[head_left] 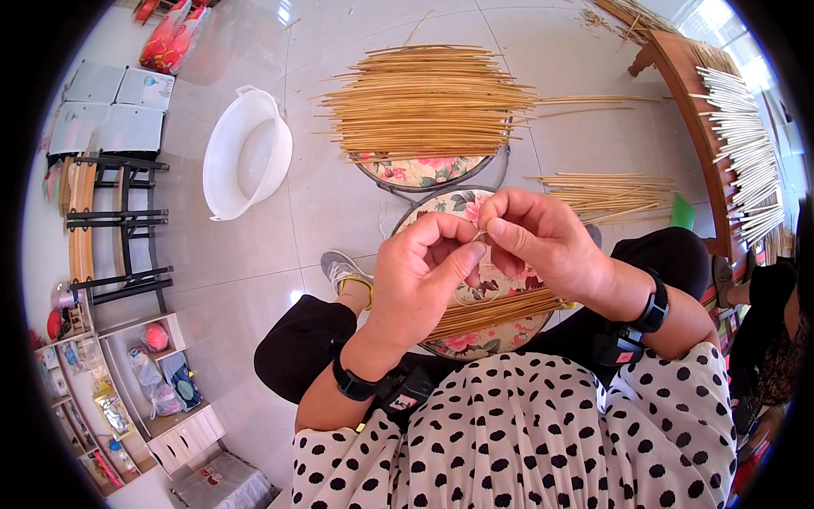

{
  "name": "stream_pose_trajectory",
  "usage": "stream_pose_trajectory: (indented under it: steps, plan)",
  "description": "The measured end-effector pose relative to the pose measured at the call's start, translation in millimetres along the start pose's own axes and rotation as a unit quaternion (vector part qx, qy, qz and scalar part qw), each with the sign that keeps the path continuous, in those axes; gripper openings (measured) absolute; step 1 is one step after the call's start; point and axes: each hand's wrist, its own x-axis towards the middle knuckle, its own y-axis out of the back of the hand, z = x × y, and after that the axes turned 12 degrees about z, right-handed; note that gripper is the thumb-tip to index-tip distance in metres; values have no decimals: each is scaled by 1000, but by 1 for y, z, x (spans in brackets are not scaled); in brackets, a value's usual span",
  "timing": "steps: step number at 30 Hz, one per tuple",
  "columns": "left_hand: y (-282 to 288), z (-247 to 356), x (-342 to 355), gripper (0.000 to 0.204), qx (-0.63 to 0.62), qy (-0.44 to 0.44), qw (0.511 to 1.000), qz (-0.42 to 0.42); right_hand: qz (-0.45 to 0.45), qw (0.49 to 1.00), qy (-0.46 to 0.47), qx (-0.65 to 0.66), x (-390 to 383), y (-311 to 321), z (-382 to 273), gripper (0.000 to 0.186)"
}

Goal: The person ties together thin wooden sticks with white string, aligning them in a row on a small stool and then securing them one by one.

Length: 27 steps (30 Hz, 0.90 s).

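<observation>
My left hand [421,270] and my right hand [551,246] meet in front of me, thumbs and forefingers pinched together. Between their fingertips runs a thin pale string [481,234], and both hands grip it. A faint loop of it seems to hang below the fingers. Under my hands is a round stool with a floral seat [490,343]. Across that seat lies a bundle of thin brown sticks [500,314], partly hidden by my left hand. Just beyond, a second floral stool [424,172] carries a large pile of similar sticks [424,102].
More sticks [602,195] lie on the tiled floor to the right, near a wooden bench [691,140] holding pale sticks [742,144]. A white tub [217,161] stands at left, with folded black-framed stools [127,216] and shelves [161,399] beyond. Another person's leg [755,297] shows at far right.
</observation>
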Motion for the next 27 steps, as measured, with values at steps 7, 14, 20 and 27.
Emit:
stream_pose_trajectory:
  steps: [7,14,20,27]
  plan:
    - [1,-2,2,8,-45,29,999,-11,38,996,76,-35,1,0,7,17]
    - [5,-1,3,8,-80,70,994,-30,59,992,87,-65,3,1,11,12]
    - [4,-1,4,8,-62,68,995,-39,61,993,45,-93,3,2,8,12]
    - [4,2,0,8,52,-15,998,-23,25,999,-47,-4,2,-1,2,21]
